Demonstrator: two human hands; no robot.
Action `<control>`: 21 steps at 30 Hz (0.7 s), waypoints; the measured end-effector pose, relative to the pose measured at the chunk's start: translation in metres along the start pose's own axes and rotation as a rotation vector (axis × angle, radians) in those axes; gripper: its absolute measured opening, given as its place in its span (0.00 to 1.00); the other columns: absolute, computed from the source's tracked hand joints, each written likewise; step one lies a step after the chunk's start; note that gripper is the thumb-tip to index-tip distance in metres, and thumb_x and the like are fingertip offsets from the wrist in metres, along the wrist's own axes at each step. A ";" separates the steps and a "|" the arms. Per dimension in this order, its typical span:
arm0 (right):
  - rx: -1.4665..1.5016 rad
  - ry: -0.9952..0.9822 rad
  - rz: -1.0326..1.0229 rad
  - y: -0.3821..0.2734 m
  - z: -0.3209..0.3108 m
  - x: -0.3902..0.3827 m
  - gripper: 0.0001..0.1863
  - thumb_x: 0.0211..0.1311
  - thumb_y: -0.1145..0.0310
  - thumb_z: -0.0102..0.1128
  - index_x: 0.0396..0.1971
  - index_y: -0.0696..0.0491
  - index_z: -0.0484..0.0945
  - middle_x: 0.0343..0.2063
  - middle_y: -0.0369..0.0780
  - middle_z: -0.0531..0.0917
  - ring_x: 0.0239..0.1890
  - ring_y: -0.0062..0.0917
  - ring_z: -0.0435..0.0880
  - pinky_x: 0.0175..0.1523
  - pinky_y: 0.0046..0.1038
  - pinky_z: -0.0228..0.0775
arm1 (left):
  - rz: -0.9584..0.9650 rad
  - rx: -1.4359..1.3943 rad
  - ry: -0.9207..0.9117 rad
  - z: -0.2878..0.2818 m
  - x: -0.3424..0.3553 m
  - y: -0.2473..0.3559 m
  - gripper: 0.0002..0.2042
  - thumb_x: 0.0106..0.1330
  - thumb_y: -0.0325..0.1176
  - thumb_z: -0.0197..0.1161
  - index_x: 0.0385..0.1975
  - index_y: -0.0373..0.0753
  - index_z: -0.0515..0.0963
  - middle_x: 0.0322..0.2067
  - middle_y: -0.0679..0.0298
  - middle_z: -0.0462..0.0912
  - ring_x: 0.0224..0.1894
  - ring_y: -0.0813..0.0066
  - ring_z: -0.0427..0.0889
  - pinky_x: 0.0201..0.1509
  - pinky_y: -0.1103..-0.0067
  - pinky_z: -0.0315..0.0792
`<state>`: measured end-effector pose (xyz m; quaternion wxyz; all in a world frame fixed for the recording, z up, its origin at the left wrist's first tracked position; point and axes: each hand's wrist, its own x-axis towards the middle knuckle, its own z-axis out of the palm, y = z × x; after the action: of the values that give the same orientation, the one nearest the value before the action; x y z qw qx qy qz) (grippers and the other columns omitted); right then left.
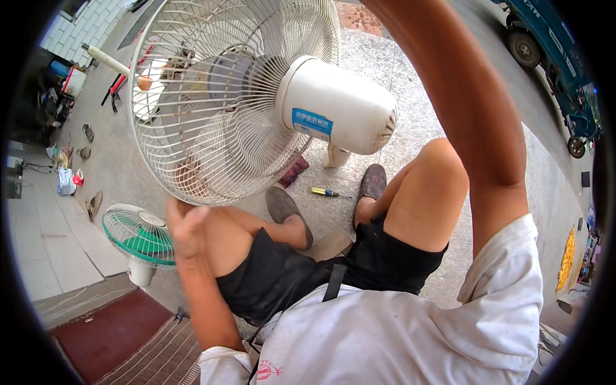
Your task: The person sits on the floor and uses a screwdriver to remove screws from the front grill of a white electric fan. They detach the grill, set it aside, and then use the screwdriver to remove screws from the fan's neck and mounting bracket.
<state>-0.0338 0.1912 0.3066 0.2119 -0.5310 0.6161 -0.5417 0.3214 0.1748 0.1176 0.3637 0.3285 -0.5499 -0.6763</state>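
A large white electric fan (343, 106) with a round wire guard (221, 144) fills the upper left in front of me. Grey blades and a dark hub show through the wires. My left hand (186, 228) is at the guard's lower rim, its thumb in front and blurred, its fingers partly hidden behind the wires; it appears to grip the rim. My right arm reaches up past the fan's motor housing and leaves the picture at the top, so that hand is out of sight. Between my feet lies a screwdriver (326, 192) with a yellow and dark handle.
A smaller fan with green blades (138, 237) stands at my left. Near the fan's base lies a dark red cloth (295, 172). Shoes (94, 204) and bags (66, 181) line the left side. A blue vehicle (558, 64) is at the far right, and a dark red mat (112, 333) lies lower left.
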 end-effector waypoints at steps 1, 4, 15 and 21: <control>-0.025 0.020 0.030 -0.007 0.006 -0.008 0.14 0.65 0.63 0.56 0.32 0.62 0.79 0.21 0.37 0.75 0.19 0.20 0.69 0.19 0.30 0.57 | 0.064 0.011 -0.018 -0.002 0.000 0.006 0.40 0.49 0.34 0.68 0.63 0.27 0.60 0.59 0.53 0.69 0.60 0.62 0.69 0.66 0.70 0.60; -0.099 0.053 0.031 -0.019 0.016 -0.028 0.14 0.66 0.64 0.55 0.34 0.62 0.79 0.20 0.38 0.75 0.19 0.21 0.71 0.19 0.29 0.60 | 0.265 0.091 -0.015 0.018 0.015 0.027 0.48 0.53 0.54 0.71 0.65 0.26 0.56 0.61 0.51 0.66 0.61 0.61 0.68 0.66 0.69 0.60; -0.176 -0.002 -0.164 -0.002 0.006 -0.059 0.16 0.66 0.64 0.48 0.35 0.62 0.79 0.21 0.42 0.79 0.20 0.23 0.76 0.24 0.32 0.70 | 0.379 0.140 0.010 0.003 0.036 0.030 0.38 0.60 0.46 0.66 0.64 0.26 0.59 0.59 0.50 0.68 0.59 0.61 0.71 0.63 0.68 0.66; -0.129 0.109 0.299 0.105 -0.014 -0.115 0.27 0.64 0.54 0.56 0.50 0.64 0.75 0.38 0.47 0.84 0.37 0.27 0.84 0.42 0.28 0.78 | 0.355 0.129 0.043 -0.007 0.051 0.026 0.37 0.59 0.45 0.66 0.62 0.26 0.61 0.57 0.50 0.71 0.56 0.63 0.74 0.60 0.69 0.69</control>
<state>-0.0503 0.2833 0.1814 0.2219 -0.4158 0.7325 -0.4913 0.3042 0.1239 0.1395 0.4669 0.2634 -0.6337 -0.5578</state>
